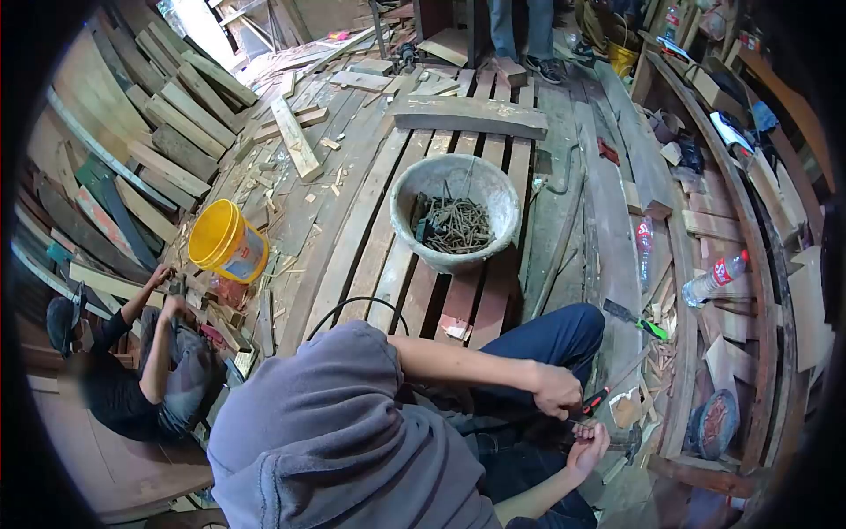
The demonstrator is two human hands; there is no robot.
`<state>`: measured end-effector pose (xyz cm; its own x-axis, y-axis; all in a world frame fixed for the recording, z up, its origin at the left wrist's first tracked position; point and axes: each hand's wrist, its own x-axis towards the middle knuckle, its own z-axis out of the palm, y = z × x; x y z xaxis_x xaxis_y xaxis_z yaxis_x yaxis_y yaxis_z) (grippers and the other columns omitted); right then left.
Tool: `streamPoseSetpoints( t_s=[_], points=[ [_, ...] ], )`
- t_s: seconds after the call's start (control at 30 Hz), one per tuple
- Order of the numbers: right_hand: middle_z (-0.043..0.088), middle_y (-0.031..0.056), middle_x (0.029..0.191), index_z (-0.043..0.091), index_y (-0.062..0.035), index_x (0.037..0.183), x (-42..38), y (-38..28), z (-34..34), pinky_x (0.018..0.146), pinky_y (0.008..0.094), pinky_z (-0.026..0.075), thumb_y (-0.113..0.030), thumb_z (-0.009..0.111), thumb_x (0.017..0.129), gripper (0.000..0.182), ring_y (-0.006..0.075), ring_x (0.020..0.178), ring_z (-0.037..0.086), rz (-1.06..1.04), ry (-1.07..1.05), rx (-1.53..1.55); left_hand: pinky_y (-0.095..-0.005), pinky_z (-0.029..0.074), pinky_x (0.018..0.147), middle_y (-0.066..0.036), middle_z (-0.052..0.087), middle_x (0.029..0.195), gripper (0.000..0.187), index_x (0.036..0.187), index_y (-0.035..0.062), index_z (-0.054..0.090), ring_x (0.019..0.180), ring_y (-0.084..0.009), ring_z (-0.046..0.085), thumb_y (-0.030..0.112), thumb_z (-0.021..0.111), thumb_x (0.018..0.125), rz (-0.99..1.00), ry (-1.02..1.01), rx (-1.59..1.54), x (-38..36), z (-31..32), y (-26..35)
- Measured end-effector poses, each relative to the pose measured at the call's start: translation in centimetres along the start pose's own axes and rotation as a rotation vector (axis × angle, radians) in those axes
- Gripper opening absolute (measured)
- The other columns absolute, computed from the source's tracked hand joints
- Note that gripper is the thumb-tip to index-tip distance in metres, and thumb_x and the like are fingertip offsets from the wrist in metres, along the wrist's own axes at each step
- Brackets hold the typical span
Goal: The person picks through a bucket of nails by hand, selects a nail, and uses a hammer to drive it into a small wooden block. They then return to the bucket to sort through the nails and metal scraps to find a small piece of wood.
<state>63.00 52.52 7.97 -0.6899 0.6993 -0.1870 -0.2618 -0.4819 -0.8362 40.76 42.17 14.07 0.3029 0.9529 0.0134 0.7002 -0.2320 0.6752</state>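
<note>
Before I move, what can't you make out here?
All in the head view:
What the upper hand and lower hand work on: covered by fingers.
Bottom of the tub: under heaped pieces.
Standing person: upper body cut off by top edge.
What the seated co-worker handles: too small.

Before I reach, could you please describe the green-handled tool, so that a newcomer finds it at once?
Find the round whitish tub of thin brown pieces, then look right in the picture to the red-capped clear plastic bottle. Below and left of it lies a dark-bladed tool. Its bright green handle differs from the red-and-black handle near the hands.
</note>
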Motion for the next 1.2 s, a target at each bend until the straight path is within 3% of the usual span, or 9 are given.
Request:
streamPoseSetpoints(
  t_s=[0.17, 0.3, 0.5, 0.57, 0.67, 0.9, 0.97, 1.1, 1.2],
  points=[
    [0.037, 0.0015, 0.07, 0.037, -0.0095, 0.071, 0.0, -1.1, -1.0, 0.066, 0.0322, 0.039, -0.017, 0.05, 0.101, 0.034, 0.0138, 0.065, 0.038, -0.028, 0.015, 0.059, -0.0437, 0.054, 0.075, -0.018, 0.07, 0.094, 0.029, 0.108, 0.0033, 0.067, 0.086, -0.0311, 0.069, 0.016, 0.064, 0.082, -0.067, 0.5, -0.341, -4.9, -10.3, -2.1],
    [0.037, 0.0014, 0.07, 0.037, -0.0096, 0.071, -0.1, -1.0, -1.3, 0.066, 0.032, 0.039, -0.017, 0.051, 0.101, 0.033, 0.0137, 0.065, 0.037, -0.033, 0.027, 0.053, -0.0302, 0.053, 0.078, -0.01, 0.067, 0.112, 0.06, 0.148, 0.0017, 0.037, 0.088, -0.0165, 0.064, 0.008, 0.057, 0.091, -0.787, 1.126, -0.312, -15.3, -22.3, -8.7],
    [0.038, 0.0019, 0.07, 0.038, -0.0089, 0.072, -0.2, -1.2, -0.8, 0.066, 0.0319, 0.04, -0.015, 0.051, 0.1, 0.031, 0.0139, 0.065, 0.039, -0.06, 0.036, 0.053, -0.0234, 0.027, 0.038, -0.001, 0.057, 0.064, 0.018, 0.088, 0.0029, 0.068, 0.046, -0.0065, 0.041, 0.014, 0.054, 0.089, -0.891, 1.934, -0.434, -37.3, -30.9, -18.6],
    [0.038, 0.0019, 0.07, 0.038, -0.0091, 0.072, -0.3, -1.2, -1.0, 0.066, 0.032, 0.04, -0.015, 0.05, 0.1, 0.031, 0.0139, 0.065, 0.039, -0.064, 0.027, 0.052, -0.0266, 0.022, 0.035, -0.003, 0.05, 0.06, 0.041, 0.121, -0.0032, 0.052, 0.04, -0.0078, 0.036, 0.005, 0.06, 0.081, -0.934, 2.062, -0.558, -41.0, -32.1, -19.7],
    [0.038, 0.0018, 0.07, 0.038, -0.0093, 0.072, -0.2, -1.0, -1.1, 0.066, 0.0321, 0.04, -0.014, 0.049, 0.1, 0.031, 0.0139, 0.065, 0.039, -0.033, 0.022, 0.068, -0.026, 0.024, 0.037, -0.005, 0.055, 0.064, 0.03, 0.112, 0.0005, 0.056, 0.042, -0.0075, 0.037, 0.006, 0.057, 0.083, -0.961, 2.133, -0.62, -42.9, -32.0, -20.3],
    [0.035, 0.0008, 0.07, 0.039, -0.0091, 0.075, -0.5, -1.4, -0.6, 0.067, 0.0326, 0.039, -0.012, 0.05, 0.099, 0.026, 0.0138, 0.065, 0.037, -0.04, 0.072, 0.095, -0.0217, 0.041, 0.057, -0.001, 0.065, 0.091, 0.024, 0.106, 0.0067, 0.066, 0.07, -0.0047, 0.054, 0.024, 0.056, 0.093, -0.874, 1.439, -0.235, -27.3, -28.4, -16.6],
    [0.037, 0.001, 0.071, 0.042, -0.0079, 0.077, -0.5, -1.5, -1.5, 0.067, 0.0332, 0.04, -0.013, 0.052, 0.097, 0.023, 0.0141, 0.065, 0.038, -0.052, 0.009, 0.091, -0.0282, 0.049, 0.071, -0.003, 0.068, 0.096, 0.029, 0.11, 0.0069, 0.066, 0.087, -0.0112, 0.062, 0.031, 0.059, 0.095, -0.785, 0.705, -0.141, -22.5, -26.4, -15.6],
    [0.039, 0.0013, 0.072, 0.047, -0.0058, 0.081, -0.9, -1.5, -1.5, 0.068, 0.0333, 0.04, -0.014, 0.053, 0.097, 0.019, 0.0147, 0.067, 0.04, -0.071, 0.102, 0.112, -0.0421, 0.052, 0.089, -0.014, 0.071, 0.102, 0.069, 0.104, 0.0022, 0.065, 0.102, -0.03, 0.067, 0.067, 0.064, 0.082, -0.986, 0.006, 0.311, -16.1, -20.9, -12.4],
    [0.04, 0.0015, 0.073, 0.048, -0.005, 0.082, -0.9, -1.9, -1.5, 0.068, 0.0332, 0.04, -0.014, 0.054, 0.096, 0.018, 0.0149, 0.067, 0.041, -0.082, 0.091, 0.128, -0.0469, 0.055, 0.079, -0.022, 0.07, 0.085, 0.066, 0.09, 0.0014, 0.065, 0.085, -0.038, 0.069, 0.067, 0.064, 0.08, -1.025, 0.119, 0.519, -15.3, -19.1, -11.4]
  ],
)
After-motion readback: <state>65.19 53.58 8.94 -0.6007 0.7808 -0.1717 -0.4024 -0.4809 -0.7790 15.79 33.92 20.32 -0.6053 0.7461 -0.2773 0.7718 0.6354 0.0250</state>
